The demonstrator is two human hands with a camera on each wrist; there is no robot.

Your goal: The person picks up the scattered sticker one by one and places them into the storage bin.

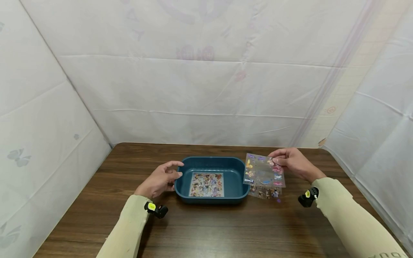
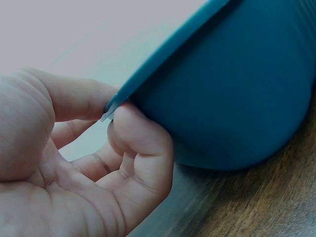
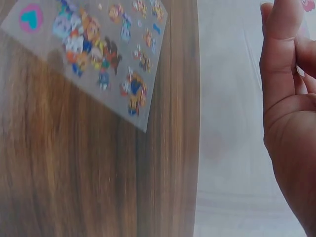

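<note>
Clear plastic sticker sheet is pinched at its far edge by the right hand, lifted just right of the blue tub near the table's far right. Another sheet lies flat beneath it. Left hand grips the tub's left rim, steadying it. A printed sheet already lies inside. Best kept flat, lowered squarely over the tub.

1. The tub sits on the table, near its middle.
2. One sticker sheet lies flat inside the tub.
3. The left hand touches the tub's left rim.
4. The right hand holds a second sheet just right of the tub.
5. A third sheet lies on the table beneath it.
</note>
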